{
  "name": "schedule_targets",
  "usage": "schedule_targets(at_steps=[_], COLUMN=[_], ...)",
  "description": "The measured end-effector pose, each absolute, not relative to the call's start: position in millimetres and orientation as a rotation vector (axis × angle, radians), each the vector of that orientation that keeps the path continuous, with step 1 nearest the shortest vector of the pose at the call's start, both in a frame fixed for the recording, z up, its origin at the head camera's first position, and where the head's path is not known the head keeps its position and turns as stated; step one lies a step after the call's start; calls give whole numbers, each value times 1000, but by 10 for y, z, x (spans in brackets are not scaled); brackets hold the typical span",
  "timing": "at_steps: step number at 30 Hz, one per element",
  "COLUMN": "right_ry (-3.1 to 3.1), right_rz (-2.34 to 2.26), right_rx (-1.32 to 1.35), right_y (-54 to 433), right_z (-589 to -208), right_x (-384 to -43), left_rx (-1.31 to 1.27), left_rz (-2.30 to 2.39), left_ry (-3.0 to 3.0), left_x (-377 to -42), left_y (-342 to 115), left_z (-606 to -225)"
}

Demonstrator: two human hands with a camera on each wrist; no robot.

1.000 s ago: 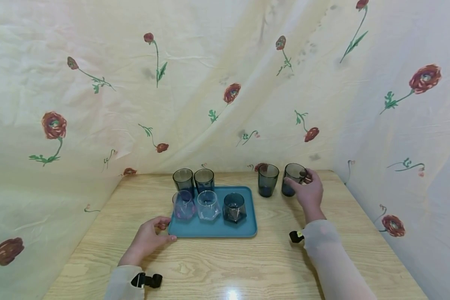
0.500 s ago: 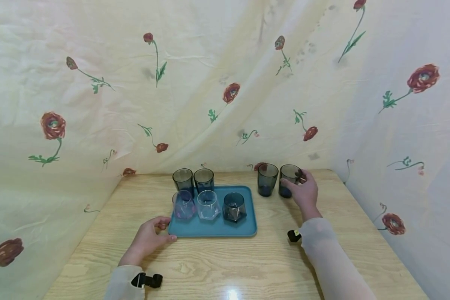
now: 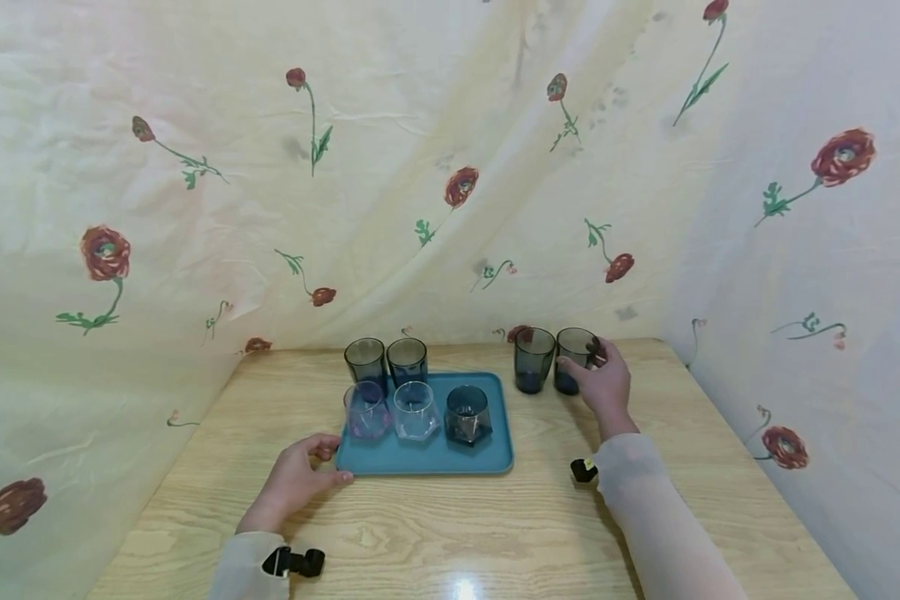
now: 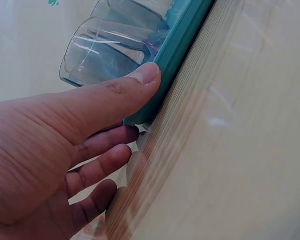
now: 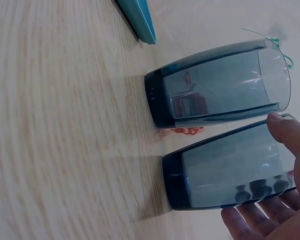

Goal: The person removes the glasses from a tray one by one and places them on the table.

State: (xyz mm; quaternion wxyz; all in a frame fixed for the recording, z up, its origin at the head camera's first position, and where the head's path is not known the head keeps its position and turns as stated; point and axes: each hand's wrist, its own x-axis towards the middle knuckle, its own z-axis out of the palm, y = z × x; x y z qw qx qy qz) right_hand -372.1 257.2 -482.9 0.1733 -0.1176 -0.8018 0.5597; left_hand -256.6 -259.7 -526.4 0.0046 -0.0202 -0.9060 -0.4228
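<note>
My left hand (image 3: 292, 479) holds the front left corner of a blue tray (image 3: 420, 463), thumb at its front edge and fingers by its left side. In the left wrist view the thumb lies along the tray's rim (image 4: 182, 45). To the right of the tray, my right hand (image 3: 607, 390) grips a tall smoky drinking glass (image 3: 567, 384), thumb on the near side and fingers round the right side. The right wrist view has this glass (image 5: 219, 175) upright on the table, its rim close to a matching tall glass (image 5: 214, 92) on its left.
The tray carries a pinkish faceted glass (image 3: 367, 421), a clear one (image 3: 417, 421) and a dark one (image 3: 468, 421) in front. Two tall smoky glasses, one at the far left (image 3: 365, 354) and another (image 3: 408, 354), stand behind them. A flowered cloth (image 3: 390, 208) hangs behind the wooden table (image 3: 420, 533).
My right hand has brought the tall glass leftward, narrowing the gap to the matching glass. The left hand and the tray have stayed put.
</note>
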Motion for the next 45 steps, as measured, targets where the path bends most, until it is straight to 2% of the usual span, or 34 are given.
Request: schedule_targets(at_steps=[30, 45], right_ry=[-2355, -2328], right_rz=[1545, 1551], right_rx=[-309, -234], right_y=[2618, 2641], right_z=[-4827, -4573], right_x=[-3687, -3625], left_rx=[-77, -80], left_rz=[-1323, -1300], left_ry=[-2826, -2833], left_x=[-2579, -2575], left_y=[-2606, -2610], left_z=[-5281, -5297])
